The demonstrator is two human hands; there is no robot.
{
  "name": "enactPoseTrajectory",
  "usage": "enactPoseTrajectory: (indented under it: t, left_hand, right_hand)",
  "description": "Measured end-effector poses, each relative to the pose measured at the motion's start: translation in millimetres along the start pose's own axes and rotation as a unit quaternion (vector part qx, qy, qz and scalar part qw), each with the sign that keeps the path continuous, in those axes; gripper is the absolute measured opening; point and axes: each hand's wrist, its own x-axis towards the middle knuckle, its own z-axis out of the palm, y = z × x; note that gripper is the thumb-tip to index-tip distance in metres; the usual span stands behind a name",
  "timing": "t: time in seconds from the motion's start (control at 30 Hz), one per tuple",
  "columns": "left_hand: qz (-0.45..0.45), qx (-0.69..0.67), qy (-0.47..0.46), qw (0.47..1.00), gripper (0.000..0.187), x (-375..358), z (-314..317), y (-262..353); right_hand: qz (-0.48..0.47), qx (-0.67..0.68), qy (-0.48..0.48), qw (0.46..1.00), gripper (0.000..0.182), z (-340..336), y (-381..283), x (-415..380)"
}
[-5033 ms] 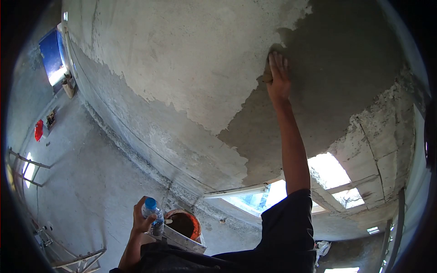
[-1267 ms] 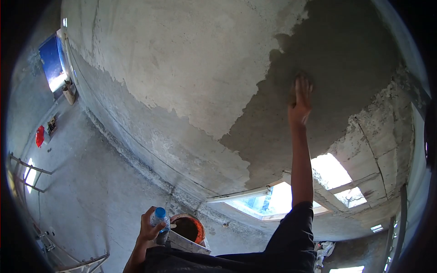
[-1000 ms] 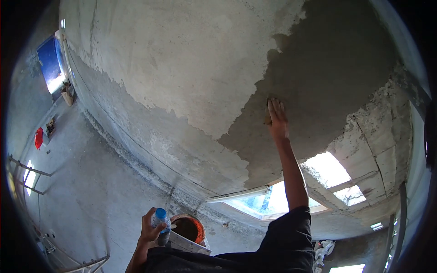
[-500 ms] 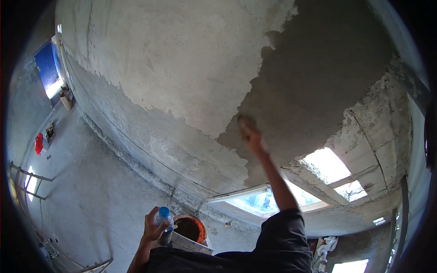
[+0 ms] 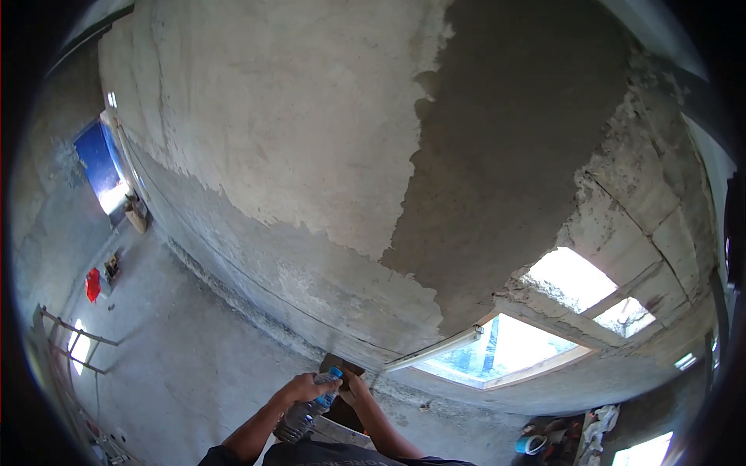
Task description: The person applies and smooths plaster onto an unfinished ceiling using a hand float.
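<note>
My left hand (image 5: pixel 305 387) is wrapped round the upper part of a clear plastic bottle (image 5: pixel 294 423) with a blue cap (image 5: pixel 335 373). The bottle is tilted, cap end toward my right hand. My right hand (image 5: pixel 356 388) grips a flat brown rectangular block (image 5: pixel 336 362), its exact kind not clear at this size. Both hands are close together low in the view, in front of my body. Dark, damp-looking plaster (image 5: pixel 513 140) covers the right part of the wall, meeting paler dry plaster (image 5: pixel 311 124) along a ragged edge.
A window opening (image 5: pixel 505 349) with a pale frame is low in the wall, and broken openings (image 5: pixel 571 279) are beside it. A metal frame (image 5: pixel 78 338) and a red item (image 5: pixel 93 285) are on the floor at left. A blue-white bucket (image 5: pixel 531 444) stands at lower right.
My right hand has come down from the wall to beside the bottle. My left hand has moved right, and the bottle has tipped over. The orange-rimmed bucket is now mostly hidden.
</note>
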Motion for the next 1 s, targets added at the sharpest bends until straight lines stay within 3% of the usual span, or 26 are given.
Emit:
enactPoseTrajectory:
  t: [0.07,0.13,0.2,0.27,0.33,0.4,0.47,0.57,0.67,0.73,0.77,0.8,0.87,0.9,1.0]
  left_hand:
    - [-0.028,0.019,-0.117,0.993,0.09,-7,-2,16]
    - [-0.031,0.019,-0.118,0.992,0.082,-10,4,21]
    - [-0.033,-0.063,-0.149,0.986,0.074,-12,9,23]
    - [-0.013,-0.065,-0.144,0.987,0.072,2,25,16]
    - [0.01,-0.066,-0.137,0.988,0.07,3,31,20]
    - [0.11,-0.055,-0.058,0.991,0.072,-4,32,30]
    - [0.14,-0.029,-0.012,0.99,0.069,0,38,25]
    - [0.237,-0.057,0.06,0.968,0.059,-17,31,37]
    - [0.282,-0.081,0.141,0.946,0.058,-25,33,36]
    - [0.28,-0.104,0.139,0.944,0.057,-25,35,33]
    - [0.279,-0.122,0.139,0.942,0.055,-27,36,29]
    - [0.279,-0.118,0.126,0.945,0.055,-31,39,26]
    - [0.31,-0.109,0.171,0.929,0.053,-32,40,25]
    - [0.313,-0.104,0.191,0.924,0.05,-33,42,21]
    - [0.319,-0.163,0.189,0.915,0.05,-37,44,16]
  right_hand:
    - [-0.007,-0.029,0.054,0.998,0.02,-4,-7,-7]
    - [-0.02,-0.046,0.038,0.998,0.021,-4,-20,-11]
    - [-0.066,-0.057,0.117,0.989,0.023,19,-34,-29]
    - [-0.084,-0.033,0.068,0.994,0.024,15,-43,-31]
    - [-0.147,-0.07,0.104,0.981,0.024,12,-53,-34]
    - [-0.155,-0.104,0.119,0.975,0.026,11,-70,-41]
    - [-0.222,-0.06,0.052,0.972,0.027,15,-86,-65]
    - [-0.236,-0.169,0.019,0.957,0.027,23,-118,-113]
    - [-0.249,-0.158,0.022,0.955,0.028,-28,-140,-117]
    - [-0.302,-0.228,0.116,0.918,0.03,-55,-141,-112]
    - [-0.253,-0.423,0.283,0.823,0.034,-106,-141,-90]
    - [-0.238,-0.349,0.36,0.832,0.034,-124,-131,-88]
    - [-0.299,-0.138,0.291,0.898,0.034,-152,-110,-83]
    - [-0.228,-0.061,0.242,0.941,0.033,-152,-105,-94]
    - [-0.182,0.047,0.195,0.963,0.028,-157,-86,-90]
